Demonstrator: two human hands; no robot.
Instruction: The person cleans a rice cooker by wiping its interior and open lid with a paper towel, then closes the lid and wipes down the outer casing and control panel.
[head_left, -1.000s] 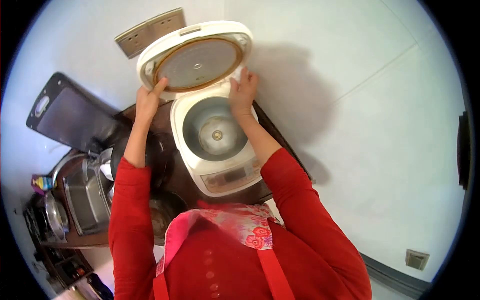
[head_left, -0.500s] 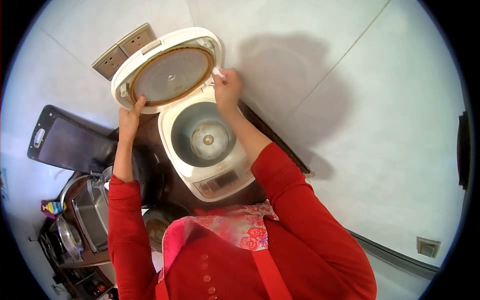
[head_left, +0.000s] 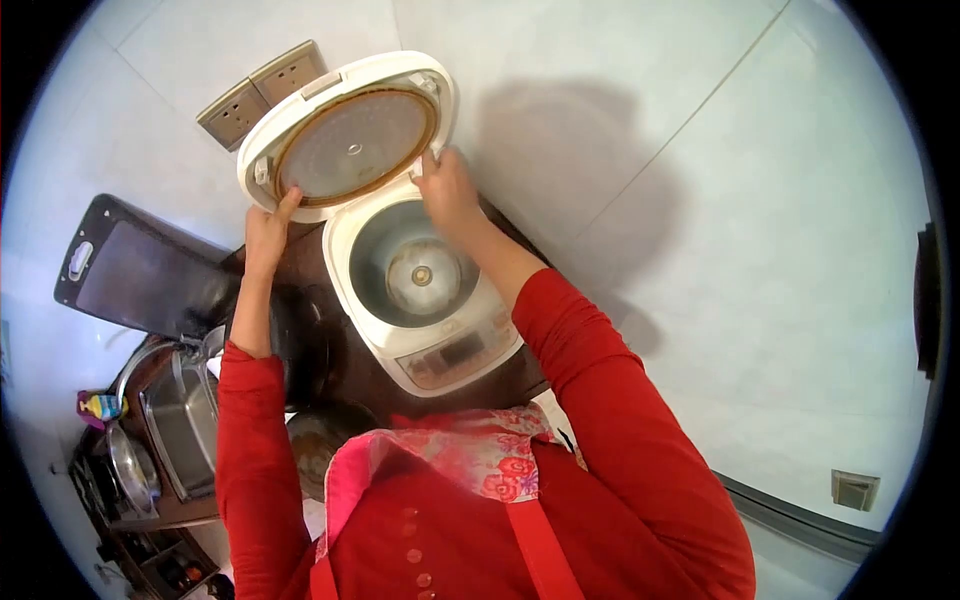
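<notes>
A white rice cooker [head_left: 400, 362] stands on the dark counter with its lid [head_left: 262, 134] raised. No inner pot sits in it; the bare grey well and round heating plate [head_left: 422, 278] show. The lid's round inner plate [head_left: 335, 150] has a brown-stained rim. My left hand [head_left: 268, 235] grips the lid's lower left edge, thumb on the inside, other fingers mostly hidden behind. At the lower right edge near the hinge, my right hand [head_left: 448, 190] is closed, pressing a small white cloth to the lid; the cloth is almost entirely hidden by the fingers.
Wall sockets [head_left: 262, 92] are behind the lid. A dark cutting board [head_left: 140, 270] leans at the left, near a metal sink [head_left: 182, 410] with a faucet. A metal bowl [head_left: 130, 465] stands beyond the sink. The tiled wall [head_left: 760, 250] runs along the right.
My right hand has moved slightly down along the lid's edge toward the hinge, and the white cloth shows less. My left hand keeps its grip. The view has shifted a little.
</notes>
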